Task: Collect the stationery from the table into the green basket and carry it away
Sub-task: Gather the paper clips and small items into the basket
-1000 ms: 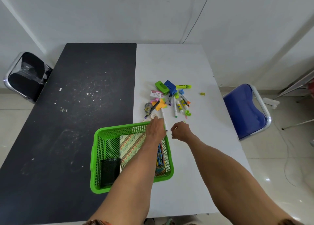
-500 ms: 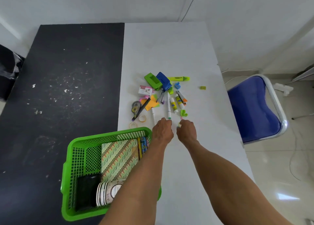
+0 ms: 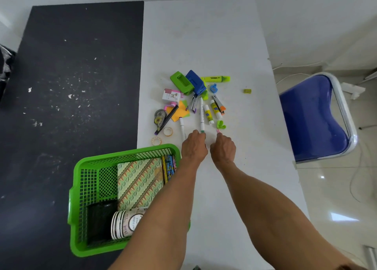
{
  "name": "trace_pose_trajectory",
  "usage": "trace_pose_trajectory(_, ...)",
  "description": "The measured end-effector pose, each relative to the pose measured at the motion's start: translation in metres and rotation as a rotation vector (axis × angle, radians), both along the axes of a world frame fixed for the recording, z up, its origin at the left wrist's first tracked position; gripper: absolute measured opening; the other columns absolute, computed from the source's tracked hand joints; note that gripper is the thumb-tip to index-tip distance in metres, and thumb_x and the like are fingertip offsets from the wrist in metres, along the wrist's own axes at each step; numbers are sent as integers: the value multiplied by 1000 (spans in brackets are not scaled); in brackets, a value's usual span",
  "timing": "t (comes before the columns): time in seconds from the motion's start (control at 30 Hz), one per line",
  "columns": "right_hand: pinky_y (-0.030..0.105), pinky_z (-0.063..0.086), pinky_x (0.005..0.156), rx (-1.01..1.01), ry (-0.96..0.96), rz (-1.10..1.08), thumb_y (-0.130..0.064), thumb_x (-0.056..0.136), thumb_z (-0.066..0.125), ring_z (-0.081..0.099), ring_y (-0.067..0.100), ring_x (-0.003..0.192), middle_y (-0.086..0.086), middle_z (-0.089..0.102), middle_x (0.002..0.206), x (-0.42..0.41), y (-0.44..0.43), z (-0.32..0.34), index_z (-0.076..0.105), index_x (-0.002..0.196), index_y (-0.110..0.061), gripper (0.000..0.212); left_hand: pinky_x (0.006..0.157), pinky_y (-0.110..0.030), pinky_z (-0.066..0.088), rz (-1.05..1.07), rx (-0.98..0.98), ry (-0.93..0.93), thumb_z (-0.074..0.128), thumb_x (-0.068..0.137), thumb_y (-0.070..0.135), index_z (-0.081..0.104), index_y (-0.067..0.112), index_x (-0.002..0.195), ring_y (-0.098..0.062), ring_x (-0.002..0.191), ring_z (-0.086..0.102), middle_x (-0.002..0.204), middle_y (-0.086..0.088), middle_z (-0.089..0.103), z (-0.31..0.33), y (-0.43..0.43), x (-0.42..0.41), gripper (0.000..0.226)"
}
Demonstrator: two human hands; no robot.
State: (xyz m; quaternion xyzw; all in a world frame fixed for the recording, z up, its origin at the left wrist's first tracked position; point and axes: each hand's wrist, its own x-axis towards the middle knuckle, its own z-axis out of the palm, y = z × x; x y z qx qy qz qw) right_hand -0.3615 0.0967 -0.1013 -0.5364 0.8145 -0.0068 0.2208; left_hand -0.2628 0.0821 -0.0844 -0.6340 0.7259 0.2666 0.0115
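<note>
Loose stationery [image 3: 196, 104] lay just beyond left hand [image 3: 194, 146] and right hand [image 3: 223, 148]; green basket [image 3: 126, 153] alongside; fingers [image 3: 197, 134] curled under, hold indiscernible.

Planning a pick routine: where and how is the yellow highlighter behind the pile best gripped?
Probably pinch the yellow highlighter across its right half, from above. It lies flat and crosswise, with bare table beyond and right of it, while its left end is crowded by the blue hole punch.
</note>
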Motion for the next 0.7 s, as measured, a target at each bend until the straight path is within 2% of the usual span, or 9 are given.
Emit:
trace_pose_trajectory(0.1,32,42,68,14,-59,-148,-8,86,51,61,32,89,13,65,98,1,9,1,60,99,-6,16,86,-39,47,18,-51,22,49,94,8,56,9,122,-28,112,52,118,-10,53,8,0,5,29)
trace_pose_trajectory(0.27,30,43,64,66,-89,-129,-4,79,53,61,35,85,16,64,94,7,28,6,63,88,-2,14,82,-39,47,6,-121,35,48,94,9,57,11,121,-27,111,53,118,-9,54,23,4,19,28)
trace_pose_trajectory(0.43,32,46,73,-21,-96,-49,-2,81,52,59,33,92,15,61,103,26,42,33,65,97,-1,21,85,-41,47,-20,-107,4,49,94,12,57,11,121,-28,113,53,121,-9,52,46,20,40,28)
trace_pose_trajectory(0.7,33,47,73,-109,-106,79,-9,84,53,61,33,94,14,63,105,71,68,92,63,103,-7,22,84,-43,50,-3,-149,0,55,91,11,62,6,115,-31,107,57,117,-13,57,82,63,91,25)
